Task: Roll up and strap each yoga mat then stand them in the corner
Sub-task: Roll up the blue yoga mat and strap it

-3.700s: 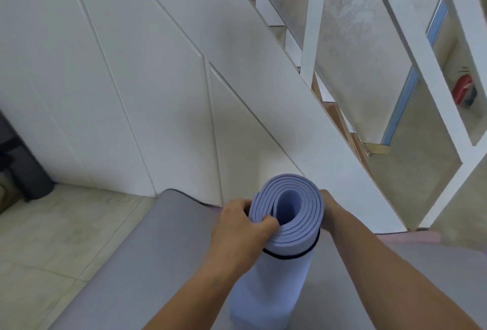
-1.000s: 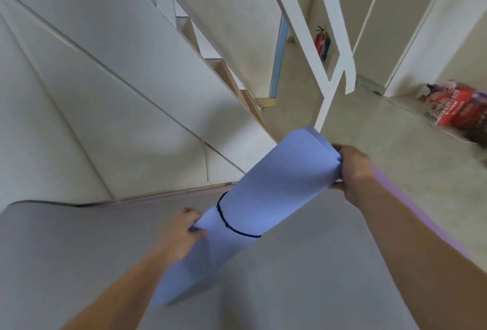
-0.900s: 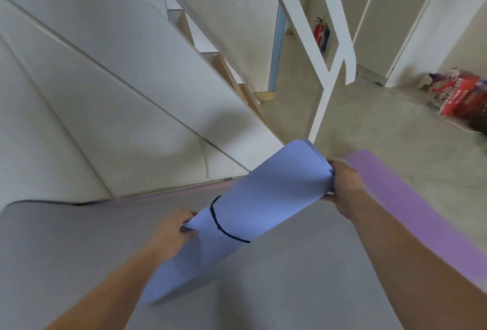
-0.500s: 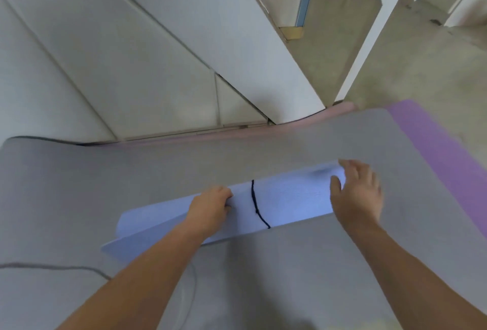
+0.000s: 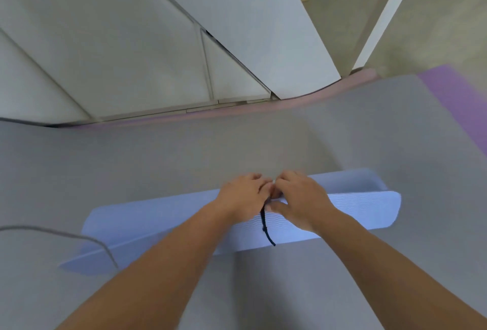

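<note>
The left hand (image 5: 241, 198) and right hand (image 5: 300, 202) meet knuckle to knuckle at the centre of the frame, on top of a rolled blue mat (image 5: 350, 211). Both have their fingers curled in tight and pinch a black cord (image 5: 265, 225) where it crosses the roll. The right thumb lies flat against the mat just beside the cord; the fingertips themselves are hidden behind the backs of the hands. Below the hands the cord runs down the near side of the roll, with a small knot partway along and a loose end.

The blue mat lies on its side across the lower middle of the frame, on a grey mat (image 5: 158, 166) spread on the floor. Its right end is a rounded, loose roll with a ribbed surface; its left end looks flatter. A purple mat (image 5: 458, 103) shows at the right edge.
</note>
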Tool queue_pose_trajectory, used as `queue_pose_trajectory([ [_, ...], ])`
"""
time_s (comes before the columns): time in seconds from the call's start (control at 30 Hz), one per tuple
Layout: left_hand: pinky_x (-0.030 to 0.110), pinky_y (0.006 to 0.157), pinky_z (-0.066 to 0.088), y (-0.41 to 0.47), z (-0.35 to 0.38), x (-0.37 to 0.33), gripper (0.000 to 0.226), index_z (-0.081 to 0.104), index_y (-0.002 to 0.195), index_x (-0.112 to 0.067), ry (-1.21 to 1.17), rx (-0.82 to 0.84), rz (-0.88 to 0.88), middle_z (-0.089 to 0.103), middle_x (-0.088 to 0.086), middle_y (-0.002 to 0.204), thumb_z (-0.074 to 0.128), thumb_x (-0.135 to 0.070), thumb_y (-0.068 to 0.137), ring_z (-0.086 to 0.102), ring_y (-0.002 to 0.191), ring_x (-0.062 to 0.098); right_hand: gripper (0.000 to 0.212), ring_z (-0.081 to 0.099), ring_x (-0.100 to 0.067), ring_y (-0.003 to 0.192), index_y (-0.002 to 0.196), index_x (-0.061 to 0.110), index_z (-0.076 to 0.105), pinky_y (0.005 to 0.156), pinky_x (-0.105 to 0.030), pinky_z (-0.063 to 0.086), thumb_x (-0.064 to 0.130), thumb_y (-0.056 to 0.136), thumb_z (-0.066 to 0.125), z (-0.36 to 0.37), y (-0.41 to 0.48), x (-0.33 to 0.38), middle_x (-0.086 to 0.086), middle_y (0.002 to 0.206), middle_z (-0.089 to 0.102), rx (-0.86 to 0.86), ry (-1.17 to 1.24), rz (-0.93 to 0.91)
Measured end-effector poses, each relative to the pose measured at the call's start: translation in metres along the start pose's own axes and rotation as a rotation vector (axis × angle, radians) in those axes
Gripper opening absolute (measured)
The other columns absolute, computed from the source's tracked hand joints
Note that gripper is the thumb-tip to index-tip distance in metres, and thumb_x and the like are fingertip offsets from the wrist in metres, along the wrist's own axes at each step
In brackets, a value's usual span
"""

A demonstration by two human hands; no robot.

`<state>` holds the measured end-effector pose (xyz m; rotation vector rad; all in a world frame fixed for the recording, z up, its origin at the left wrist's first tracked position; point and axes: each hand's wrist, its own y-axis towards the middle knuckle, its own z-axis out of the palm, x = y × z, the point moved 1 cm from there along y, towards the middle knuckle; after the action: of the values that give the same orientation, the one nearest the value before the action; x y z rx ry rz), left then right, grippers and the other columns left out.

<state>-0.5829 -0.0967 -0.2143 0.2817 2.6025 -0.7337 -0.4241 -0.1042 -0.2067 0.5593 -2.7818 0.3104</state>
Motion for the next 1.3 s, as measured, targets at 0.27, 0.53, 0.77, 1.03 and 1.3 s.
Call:
queue_pose_trajectory([
  [0.27, 0.031, 0.114, 0.032, 0.016, -0.013, 0.014, 0.043, 0.043, 0.149, -0.034, 0.019, 0.095, 0.005, 0.045, -0.006, 0.153, 0.034, -0.029, 0.107, 0.041, 0.139, 0.019, 0.028, 0.050, -0.017, 0.105, 0.098, 0.023, 0.059, 0.078, -0.030, 0.033, 0.049, 0.098, 0.048, 0.001, 0.012, -0.010, 0.006, 0.108, 0.056, -0.026, -0.070, -0.036],
  [0.53, 0.034, 0.095, 0.040, -0.010, -0.032, 0.045, 0.042, 0.055, 0.132, -0.029, 0.195, -0.012, -0.059, 0.057, -0.004, 0.137, 0.029, -0.047, 0.105, 0.053, 0.122, 0.023, 0.028, 0.058, -0.020, 0.091, 0.092, 0.025, 0.054, 0.073, -0.033, 0.041, 0.050, 0.099, 0.045, -0.017, 0.038, -0.007, 0.006, 0.096, 0.063, 0.127, -0.016, 0.104],
  [0.77, 0.035, 0.092, 0.035, -0.026, 0.005, 0.073, 0.064, 0.061, 0.123, -0.028, 0.257, -0.262, -0.051, 0.060, -0.010, 0.125, 0.018, -0.063, 0.092, 0.055, 0.115, 0.019, 0.009, 0.060, -0.028, 0.082, 0.094, 0.019, 0.059, 0.066, -0.034, 0.041, 0.024, 0.089, 0.055, -0.001, 0.022, 0.024, -0.002, 0.088, 0.060, -0.284, -0.275, -0.027],
  [1.03, 0.035, 0.085, 0.032, -0.002, -0.009, 0.076, 0.031, 0.059, 0.107, -0.025, 0.264, -0.386, -0.035, 0.067, -0.006, 0.109, 0.036, -0.045, 0.103, 0.060, 0.102, 0.022, 0.040, 0.060, -0.023, 0.055, 0.075, 0.012, 0.064, 0.040, -0.029, 0.042, 0.028, 0.056, 0.095, 0.055, -0.021, 0.055, -0.001, 0.067, 0.060, -0.356, 0.051, 0.207],
  [1.3, 0.052, 0.097, 0.045, -0.041, 0.019, 0.064, 0.080, 0.053, 0.137, -0.006, 0.470, -0.384, 0.224, 0.055, 0.016, 0.134, 0.041, -0.065, 0.083, 0.056, 0.117, 0.037, 0.018, 0.061, -0.027, 0.068, 0.081, 0.014, 0.065, 0.056, -0.036, 0.045, 0.013, 0.076, 0.082, 0.066, -0.044, 0.056, -0.002, 0.076, 0.064, -0.352, 0.277, 0.327],
])
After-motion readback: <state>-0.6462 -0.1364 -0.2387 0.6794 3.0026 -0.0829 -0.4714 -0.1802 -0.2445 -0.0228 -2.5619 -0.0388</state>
